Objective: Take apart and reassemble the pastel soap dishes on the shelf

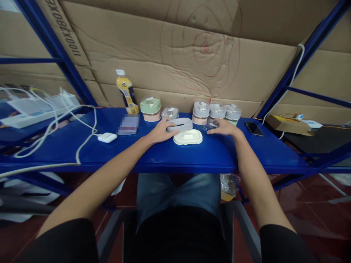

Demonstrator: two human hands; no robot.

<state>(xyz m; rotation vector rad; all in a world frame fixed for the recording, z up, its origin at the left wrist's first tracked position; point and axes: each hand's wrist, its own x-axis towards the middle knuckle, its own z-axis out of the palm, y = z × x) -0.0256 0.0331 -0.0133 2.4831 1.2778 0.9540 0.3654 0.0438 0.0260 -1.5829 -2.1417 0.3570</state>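
Observation:
My left hand (161,132) grips the left end of a grey oval frame (181,125) that lies on the blue shelf (164,155). Just in front of it sits a cream oval tray (188,137). My right hand (223,128) is closed on a small clear plastic piece (208,126) to the right of the grey frame. Behind the hands stand several wrapped round containers: a green-lidded one (150,108), a small one (170,112), and a row at the right (216,111).
A yellow drink bottle (125,92) stands at the back left. A blurred card (128,124), a white earbud case (107,137) and white cables (55,124) lie to the left. A black phone (253,128) lies to the right. Cardboard (192,51) backs the shelf.

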